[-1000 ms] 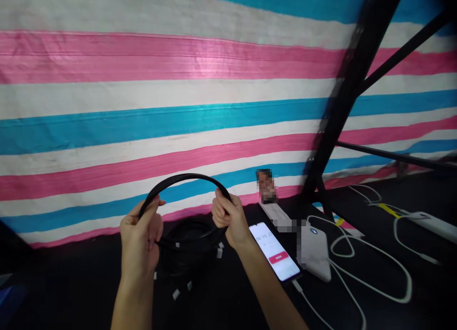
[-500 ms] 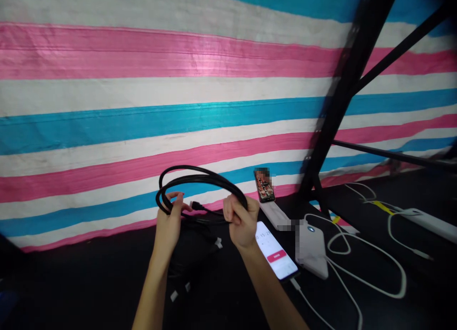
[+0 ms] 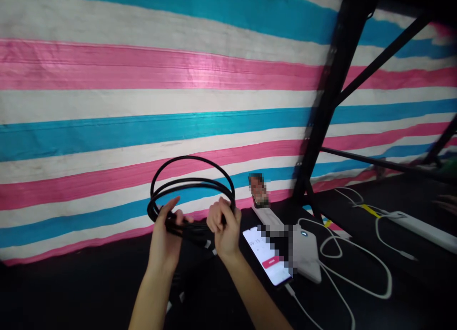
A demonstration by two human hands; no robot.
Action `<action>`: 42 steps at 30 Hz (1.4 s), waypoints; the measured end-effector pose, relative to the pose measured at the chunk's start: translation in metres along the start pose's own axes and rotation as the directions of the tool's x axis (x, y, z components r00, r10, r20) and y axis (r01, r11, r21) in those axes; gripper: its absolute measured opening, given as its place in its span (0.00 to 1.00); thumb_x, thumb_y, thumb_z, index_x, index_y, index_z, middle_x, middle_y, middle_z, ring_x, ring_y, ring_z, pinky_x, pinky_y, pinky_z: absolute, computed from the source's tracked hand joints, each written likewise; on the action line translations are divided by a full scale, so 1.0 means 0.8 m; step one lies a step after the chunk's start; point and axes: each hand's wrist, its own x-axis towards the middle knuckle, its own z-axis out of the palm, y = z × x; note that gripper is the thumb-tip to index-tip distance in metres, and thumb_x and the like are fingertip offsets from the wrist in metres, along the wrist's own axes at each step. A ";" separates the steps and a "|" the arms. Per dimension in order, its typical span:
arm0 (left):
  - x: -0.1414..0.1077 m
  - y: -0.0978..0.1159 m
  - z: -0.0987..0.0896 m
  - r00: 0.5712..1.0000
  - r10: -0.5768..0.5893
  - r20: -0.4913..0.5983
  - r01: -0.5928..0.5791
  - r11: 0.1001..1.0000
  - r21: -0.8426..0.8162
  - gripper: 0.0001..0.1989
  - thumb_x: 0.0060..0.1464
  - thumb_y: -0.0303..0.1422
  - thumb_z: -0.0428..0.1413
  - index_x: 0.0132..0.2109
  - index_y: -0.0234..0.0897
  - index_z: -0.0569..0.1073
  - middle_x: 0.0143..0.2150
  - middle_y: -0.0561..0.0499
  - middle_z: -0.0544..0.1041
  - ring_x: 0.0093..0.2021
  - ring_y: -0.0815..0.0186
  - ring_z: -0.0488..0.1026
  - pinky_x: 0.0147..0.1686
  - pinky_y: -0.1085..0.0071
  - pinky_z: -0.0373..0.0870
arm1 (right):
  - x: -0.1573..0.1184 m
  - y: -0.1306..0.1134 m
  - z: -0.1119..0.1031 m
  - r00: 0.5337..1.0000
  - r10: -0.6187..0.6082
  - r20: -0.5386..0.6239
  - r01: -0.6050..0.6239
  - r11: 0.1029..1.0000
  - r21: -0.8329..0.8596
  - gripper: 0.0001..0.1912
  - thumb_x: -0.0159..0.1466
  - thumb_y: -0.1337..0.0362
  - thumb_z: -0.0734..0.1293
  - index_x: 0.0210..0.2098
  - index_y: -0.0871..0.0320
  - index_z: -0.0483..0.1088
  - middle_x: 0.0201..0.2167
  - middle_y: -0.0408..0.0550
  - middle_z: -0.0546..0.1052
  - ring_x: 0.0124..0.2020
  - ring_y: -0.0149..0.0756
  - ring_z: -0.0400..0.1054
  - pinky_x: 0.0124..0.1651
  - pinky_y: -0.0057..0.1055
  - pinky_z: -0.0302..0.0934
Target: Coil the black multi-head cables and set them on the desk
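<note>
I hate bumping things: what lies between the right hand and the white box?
A lit phone lies between right hand and white box, in the head view.

White, blue and pink striped plastic sheet [image 3: 107, 73] behind a dark flat surface [image 3: 71, 292]

A black metal frame [image 3: 323, 101] stands before the sheet, at the right. On the surface lies a phone with a lit white screen [image 3: 270, 262]; a thin white cable [image 3: 290, 290] meets its lower end. Just beside it is a rounded white box [image 3: 307, 255]. Farther right lies a long white bar [image 3: 424, 230].

Pink-white-blue striped tarpaulin [image 3: 107, 101] behind fingers [image 3: 214, 218], glare [image 3: 203, 75] above them; black metal frame [image 3: 323, 111] to right; black surface [image 3: 89, 292] below.
</note>
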 end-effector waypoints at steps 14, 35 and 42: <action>-0.003 0.051 -0.039 0.987 0.034 0.159 -0.069 0.973 0.219 0.21 0.50 0.29 0.57 0.16 0.37 0.55 0.07 0.62 0.51 0.06 0.81 0.44 0.08 0.82 0.47 | 0.037 -0.011 -0.037 0.925 0.367 0.100 -0.299 0.864 -0.405 0.31 0.52 0.62 0.73 0.53 0.54 0.60 0.27 0.36 0.71 0.21 0.29 0.72 0.27 0.28 0.69; -0.014 0.062 -0.057 0.918 -0.074 0.389 0.119 0.989 -0.092 0.14 0.36 0.25 0.65 0.27 0.36 0.66 0.11 0.67 0.42 0.09 0.84 0.31 0.05 0.93 0.42 | 0.004 -0.040 -0.003 0.954 0.281 0.100 -0.273 0.958 -0.090 0.17 0.60 0.52 0.66 0.44 0.54 0.68 0.19 0.33 0.67 0.07 0.16 0.44 0.08 0.16 0.44; -0.021 0.042 -0.025 0.976 0.015 0.218 -0.021 0.999 0.026 0.21 0.40 0.29 0.63 0.19 0.38 0.55 0.10 0.66 0.44 0.07 0.83 0.35 0.03 0.87 0.44 | 0.018 -0.039 -0.007 0.900 0.430 -0.073 -0.413 0.894 0.176 0.15 0.55 0.59 0.71 0.24 0.58 0.62 0.17 0.30 0.61 0.08 0.14 0.40 0.07 0.14 0.38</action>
